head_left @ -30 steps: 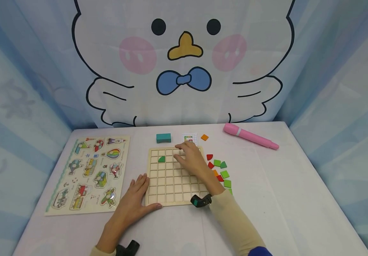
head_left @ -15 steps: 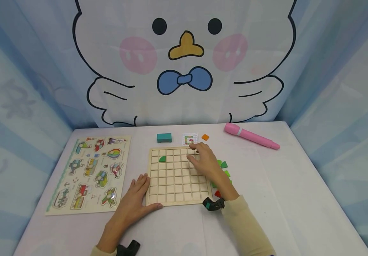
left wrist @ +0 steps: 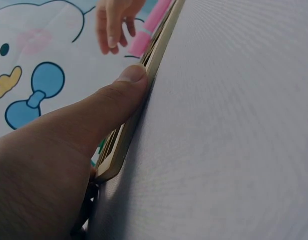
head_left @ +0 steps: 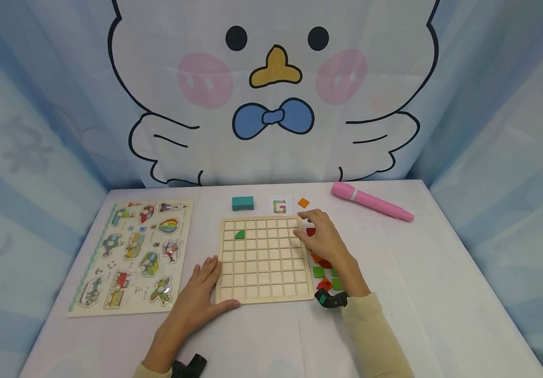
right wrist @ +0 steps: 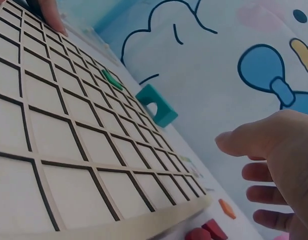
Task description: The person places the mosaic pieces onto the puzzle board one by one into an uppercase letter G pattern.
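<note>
On my feed, the board (head_left: 264, 268) lies flat on the surface (head_left: 441, 304), a wooden grid of square cells. I see one green piece (head_left: 240, 234) sitting in a cell, second column from the board's left edge and second row from its far edge. Left of the board is the puzzle (head_left: 139, 306), with picture shapes set in it.

I have the left grip (head_left: 202, 294), a bare hand, spread wide and released: its fingers lie along the board's left edge and its thumb touches the near rim.

The right grip (head_left: 320, 237) is also released, thumb and fingers well apart and loosely bent. It hangs over the board's right edge, near the far corner.

Right of the board, partly hidden by that hand and forearm, I find the loose pieces (head_left: 318, 272), green, red and orange. Beyond the board's far edge stand the teal block (head_left: 243, 203), toward the left, and the card (head_left: 281, 206) with its coloured pattern, toward the right. An orange piece (head_left: 303, 202) and, farther off, the pink marker (head_left: 372, 201) lie past the board's far-right corner.
</note>
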### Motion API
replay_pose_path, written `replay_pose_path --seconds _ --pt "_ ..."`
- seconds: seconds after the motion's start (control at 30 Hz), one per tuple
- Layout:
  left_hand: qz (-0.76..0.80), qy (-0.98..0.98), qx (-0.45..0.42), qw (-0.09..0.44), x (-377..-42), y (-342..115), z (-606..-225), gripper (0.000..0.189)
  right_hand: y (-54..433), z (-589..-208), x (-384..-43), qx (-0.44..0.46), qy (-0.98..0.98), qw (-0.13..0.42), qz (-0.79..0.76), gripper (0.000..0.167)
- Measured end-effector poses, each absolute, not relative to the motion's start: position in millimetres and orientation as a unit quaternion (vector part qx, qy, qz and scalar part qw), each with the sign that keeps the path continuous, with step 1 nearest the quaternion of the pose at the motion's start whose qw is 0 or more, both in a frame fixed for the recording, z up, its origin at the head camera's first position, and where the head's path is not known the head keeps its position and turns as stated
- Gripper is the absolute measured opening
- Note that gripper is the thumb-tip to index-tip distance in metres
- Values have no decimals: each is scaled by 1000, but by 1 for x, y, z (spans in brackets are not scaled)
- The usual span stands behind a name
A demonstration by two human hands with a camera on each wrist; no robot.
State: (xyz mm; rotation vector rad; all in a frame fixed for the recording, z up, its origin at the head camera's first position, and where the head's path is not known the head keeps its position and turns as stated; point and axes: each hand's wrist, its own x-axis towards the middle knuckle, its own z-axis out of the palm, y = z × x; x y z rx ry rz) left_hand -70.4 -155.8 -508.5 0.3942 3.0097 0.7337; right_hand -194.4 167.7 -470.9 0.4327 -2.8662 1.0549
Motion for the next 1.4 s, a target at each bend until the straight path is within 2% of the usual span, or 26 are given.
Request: replay_pose_path --seconds 0.37,0.8,0.97,1.23,1.4 --pt "236 963 126 11 -70 -156 -508 108 197 -473 -199 93 -937 -38 335 57" --pt "234 964 128 6 -70 -156 -508 107 220 -484 -203 79 -941 -80 320 64" --pt "236 963 129 4 -70 -156 -508 107 225 -486 -205 78 -942 -82 316 55" --pt "236 963 132 2 -72 -157 -509 107 228 -487 -206 82 -937 -73 331 26" --pt "236 963 132 4 -71 -157 -509 107 227 -486 -205 79 -937 -71 333 22"
